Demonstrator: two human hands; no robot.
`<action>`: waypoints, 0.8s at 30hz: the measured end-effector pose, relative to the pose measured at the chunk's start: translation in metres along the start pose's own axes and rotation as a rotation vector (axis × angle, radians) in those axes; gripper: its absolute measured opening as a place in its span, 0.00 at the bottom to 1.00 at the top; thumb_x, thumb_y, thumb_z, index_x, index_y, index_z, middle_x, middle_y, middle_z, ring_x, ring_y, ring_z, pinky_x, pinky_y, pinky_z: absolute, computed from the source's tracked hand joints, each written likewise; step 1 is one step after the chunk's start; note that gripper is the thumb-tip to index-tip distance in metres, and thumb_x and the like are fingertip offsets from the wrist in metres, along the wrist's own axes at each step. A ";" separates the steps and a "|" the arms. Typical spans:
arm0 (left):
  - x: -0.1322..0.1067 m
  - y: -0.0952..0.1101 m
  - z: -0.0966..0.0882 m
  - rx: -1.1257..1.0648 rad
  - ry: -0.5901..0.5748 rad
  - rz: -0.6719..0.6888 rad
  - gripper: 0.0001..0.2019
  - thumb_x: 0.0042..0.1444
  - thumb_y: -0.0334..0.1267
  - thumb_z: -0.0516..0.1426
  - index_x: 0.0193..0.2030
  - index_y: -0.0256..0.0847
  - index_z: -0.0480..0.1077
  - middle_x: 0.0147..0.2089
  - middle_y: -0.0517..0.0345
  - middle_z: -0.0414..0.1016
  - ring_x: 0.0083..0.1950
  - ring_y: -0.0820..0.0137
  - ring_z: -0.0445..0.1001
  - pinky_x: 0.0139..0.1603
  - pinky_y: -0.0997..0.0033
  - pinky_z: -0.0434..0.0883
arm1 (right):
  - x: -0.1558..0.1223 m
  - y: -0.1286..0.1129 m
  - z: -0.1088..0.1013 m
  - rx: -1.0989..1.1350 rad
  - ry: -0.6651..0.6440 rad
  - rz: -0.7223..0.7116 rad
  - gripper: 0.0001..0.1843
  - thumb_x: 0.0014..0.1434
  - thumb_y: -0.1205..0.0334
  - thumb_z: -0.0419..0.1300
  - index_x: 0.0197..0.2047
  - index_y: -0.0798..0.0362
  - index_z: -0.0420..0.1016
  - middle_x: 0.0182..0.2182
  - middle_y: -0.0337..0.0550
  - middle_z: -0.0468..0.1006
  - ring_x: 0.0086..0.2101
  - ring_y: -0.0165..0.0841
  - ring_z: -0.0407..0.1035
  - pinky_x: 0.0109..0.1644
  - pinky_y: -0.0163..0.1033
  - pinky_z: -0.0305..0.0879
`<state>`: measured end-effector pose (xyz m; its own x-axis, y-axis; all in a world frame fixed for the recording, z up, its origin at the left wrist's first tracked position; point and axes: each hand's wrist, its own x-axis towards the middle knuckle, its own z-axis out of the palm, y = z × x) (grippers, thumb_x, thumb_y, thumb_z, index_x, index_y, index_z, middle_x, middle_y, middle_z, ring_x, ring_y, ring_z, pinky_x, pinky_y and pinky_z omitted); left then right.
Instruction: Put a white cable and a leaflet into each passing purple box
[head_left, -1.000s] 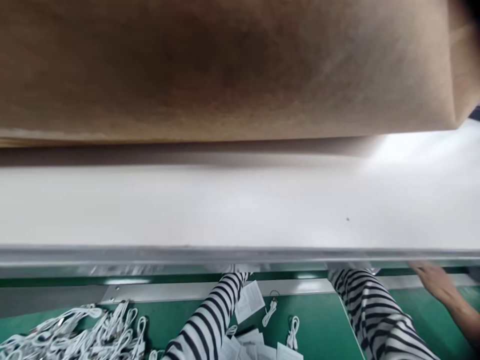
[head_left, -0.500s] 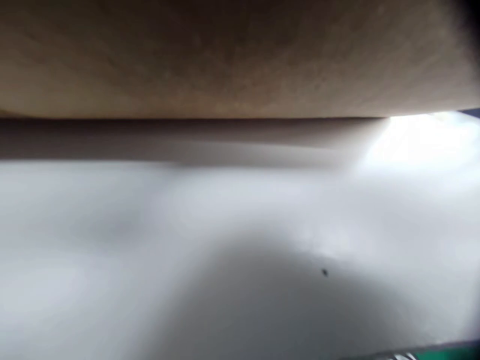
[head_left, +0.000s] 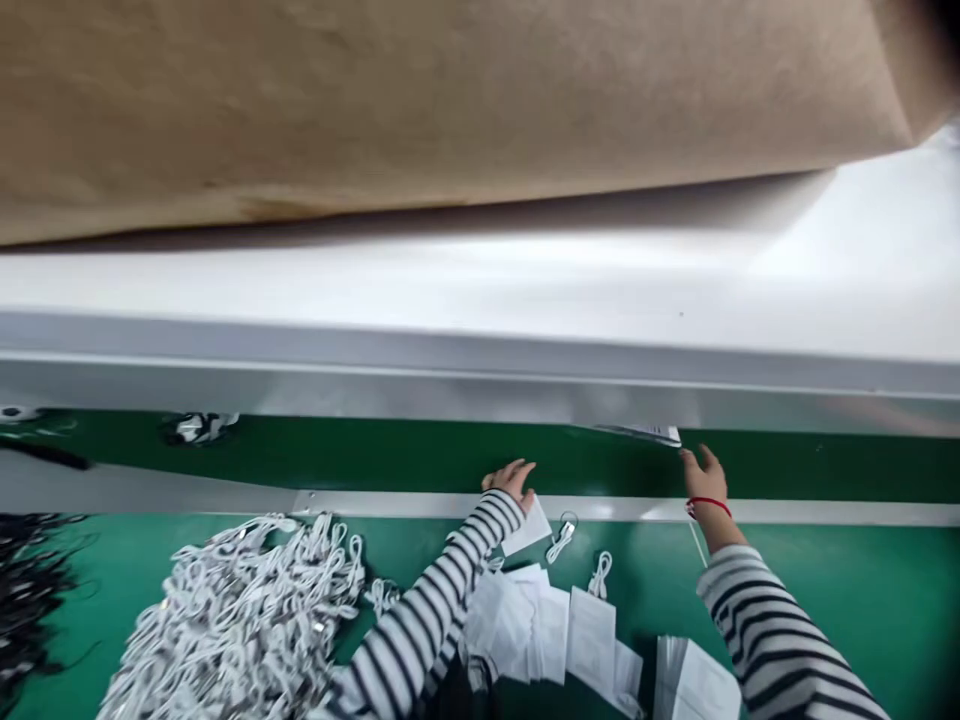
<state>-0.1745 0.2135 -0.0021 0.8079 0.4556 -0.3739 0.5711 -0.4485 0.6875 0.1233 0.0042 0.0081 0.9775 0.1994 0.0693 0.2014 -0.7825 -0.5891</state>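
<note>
My left hand (head_left: pixel 514 483), at the end of a striped sleeve, reaches over the pale strip beside the green surface. Its fingers are stretched out, and a small flat white packet (head_left: pixel 528 528) lies under the thumb side. My right hand (head_left: pixel 705 478), with a red cord at the wrist, is open with thumb and fingers apart. Close to its fingertips a flat printed white packet (head_left: pixel 660 434) sticks out from under the shelf edge. Between my arms lie several overlapping white packets (head_left: pixel 514 625) and two small bundled white cables, one of them a cable (head_left: pixel 600 575) near the packets.
A large pile of white cables (head_left: pixel 247 620) lies left, with black cables (head_left: pixel 30 590) beyond it. A white shelf (head_left: pixel 450 290) carrying a brown cardboard box (head_left: pixel 450 100) crosses close in front of my head. A stack of white packets (head_left: pixel 694 680) stands near my right arm.
My view has drawn back from the shelf and box. Both hands, the green surface, the packets and the cables now show; before, shelf and box filled almost everything.
</note>
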 end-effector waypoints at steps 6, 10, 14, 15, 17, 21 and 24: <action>-0.177 -0.116 -0.011 0.268 0.237 -0.225 0.21 0.58 0.35 0.46 0.58 0.51 0.65 0.58 0.55 0.66 0.54 0.63 0.66 0.55 0.55 0.61 | -0.140 -0.036 0.040 -0.068 -0.590 -0.310 0.27 0.53 0.47 0.55 0.53 0.51 0.68 0.50 0.48 0.70 0.51 0.42 0.63 0.51 0.44 0.61; -0.267 -0.154 0.010 0.544 0.277 -0.115 0.25 0.49 0.33 0.53 0.55 0.51 0.68 0.58 0.54 0.66 0.56 0.59 0.64 0.59 0.50 0.54 | -0.208 -0.075 0.074 -0.460 -0.803 -0.398 0.38 0.51 0.49 0.60 0.63 0.52 0.56 0.56 0.56 0.60 0.54 0.50 0.56 0.52 0.53 0.55; -0.281 -0.159 0.021 0.651 0.376 -0.149 0.28 0.49 0.28 0.51 0.59 0.51 0.64 0.63 0.53 0.60 0.59 0.58 0.60 0.58 0.50 0.55 | -0.211 -0.094 0.094 -0.554 -0.806 -0.449 0.44 0.44 0.58 0.67 0.62 0.44 0.54 0.56 0.54 0.56 0.55 0.50 0.51 0.52 0.55 0.51; -0.275 -0.158 0.021 0.651 0.405 -0.167 0.28 0.51 0.27 0.50 0.59 0.52 0.64 0.63 0.54 0.60 0.59 0.59 0.60 0.57 0.51 0.55 | -0.207 -0.096 0.097 -0.546 -0.816 -0.470 0.42 0.43 0.60 0.68 0.60 0.45 0.57 0.55 0.53 0.57 0.55 0.49 0.52 0.53 0.53 0.50; -0.261 -0.159 0.019 0.634 0.445 -0.192 0.26 0.53 0.27 0.48 0.58 0.51 0.65 0.61 0.56 0.63 0.58 0.59 0.61 0.57 0.51 0.55 | -0.198 -0.098 0.100 -0.492 -0.826 -0.490 0.33 0.42 0.62 0.68 0.52 0.50 0.65 0.52 0.52 0.62 0.53 0.47 0.54 0.53 0.50 0.50; -0.237 -0.161 0.025 0.550 0.501 -0.247 0.18 0.58 0.31 0.49 0.51 0.52 0.71 0.53 0.57 0.70 0.53 0.59 0.63 0.55 0.50 0.57 | -0.182 -0.092 0.090 -0.339 -0.859 -0.470 0.12 0.49 0.61 0.62 0.39 0.54 0.72 0.41 0.48 0.70 0.44 0.40 0.63 0.48 0.42 0.57; -0.231 -0.162 0.038 0.482 0.544 -0.245 0.15 0.59 0.31 0.49 0.46 0.50 0.73 0.49 0.57 0.72 0.51 0.61 0.64 0.54 0.54 0.58 | -0.167 -0.079 0.066 -0.211 -0.871 -0.415 0.15 0.58 0.53 0.51 0.36 0.54 0.71 0.37 0.45 0.72 0.38 0.36 0.67 0.42 0.37 0.61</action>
<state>-0.4481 0.1515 -0.0508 0.5353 0.8439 -0.0356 0.8260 -0.5143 0.2305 -0.0596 0.0718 -0.0104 0.4553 0.7802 -0.4290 0.6074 -0.6245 -0.4910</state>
